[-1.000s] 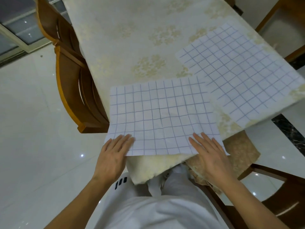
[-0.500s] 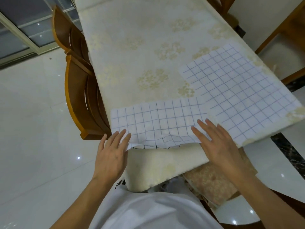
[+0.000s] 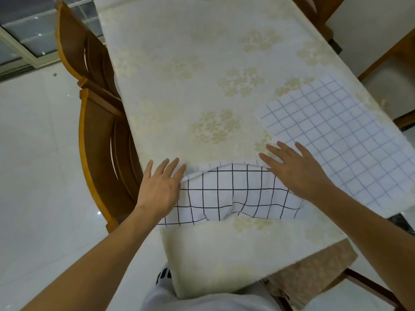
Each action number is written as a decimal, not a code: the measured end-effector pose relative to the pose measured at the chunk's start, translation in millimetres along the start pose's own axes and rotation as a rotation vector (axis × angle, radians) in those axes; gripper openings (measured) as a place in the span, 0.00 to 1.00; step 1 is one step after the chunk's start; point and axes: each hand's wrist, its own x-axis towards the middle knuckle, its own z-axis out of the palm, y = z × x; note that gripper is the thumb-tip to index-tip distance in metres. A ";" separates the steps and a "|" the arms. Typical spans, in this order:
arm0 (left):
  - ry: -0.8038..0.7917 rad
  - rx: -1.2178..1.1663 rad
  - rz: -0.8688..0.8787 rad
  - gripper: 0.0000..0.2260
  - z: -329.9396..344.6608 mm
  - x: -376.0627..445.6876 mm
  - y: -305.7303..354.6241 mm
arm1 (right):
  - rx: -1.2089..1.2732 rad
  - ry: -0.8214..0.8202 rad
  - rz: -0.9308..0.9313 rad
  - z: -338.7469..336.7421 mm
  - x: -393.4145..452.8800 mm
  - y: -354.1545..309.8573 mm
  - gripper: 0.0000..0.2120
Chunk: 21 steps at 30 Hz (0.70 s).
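A white cloth with a dark grid (image 3: 233,194) lies folded over on itself near the front edge of the table (image 3: 190,75). Its upper layer bulges in the middle, and a thin strip of the lower layer shows along the far edge. My left hand (image 3: 160,186) presses flat on the cloth's left end, fingers straight and spread. My right hand (image 3: 296,169) presses flat on the cloth's right end, fingers straight and spread. A second white grid cloth (image 3: 341,140) lies spread flat on the table to the right, just past my right hand.
The table has a cream flowered cover that hangs over the front edge. Two wooden chairs (image 3: 101,131) stand along its left side. Another chair with a patterned seat (image 3: 314,272) stands at the front right. The floor is glossy white tile.
Both hands swept the near edge of the cloth away from me, folding it in half onto itself. The darker grid side now faces up. The view also moved in over the table.
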 end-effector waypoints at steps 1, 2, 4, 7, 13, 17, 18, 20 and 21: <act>-0.024 0.001 -0.002 0.24 2.5 7.4 -3.4 | -0.029 -0.042 -0.014 1.9 7.8 2.1 0.27; -0.045 0.007 -0.003 0.24 5.2 14.7 -6.2 | -0.054 -0.083 -0.022 4.2 14.9 4.6 0.28; -0.078 0.002 -0.003 0.25 9.2 29.0 -10.5 | -0.070 -0.145 -0.024 7.7 29.1 7.8 0.32; -0.113 -0.038 -0.004 0.24 17.0 47.0 -14.6 | -0.060 -0.173 -0.005 16.5 45.2 11.1 0.32; -0.064 -0.022 -0.067 0.28 18.6 58.2 -12.9 | 0.020 -0.128 0.078 34.1 68.9 4.4 0.27; 0.139 -0.122 -0.061 0.29 13.8 32.7 3.0 | 0.085 0.081 0.183 40.5 57.5 -15.2 0.25; 0.196 -0.175 -0.017 0.28 15.3 20.8 9.1 | 0.109 0.150 0.184 40.0 49.7 -22.0 0.24; 0.248 -0.271 0.075 0.25 22.4 -7.5 20.9 | 0.164 0.293 0.148 41.2 27.9 -37.4 0.24; 0.238 -0.298 0.110 0.25 28.2 -21.6 25.6 | 0.204 0.330 0.120 42.2 15.6 -45.3 0.24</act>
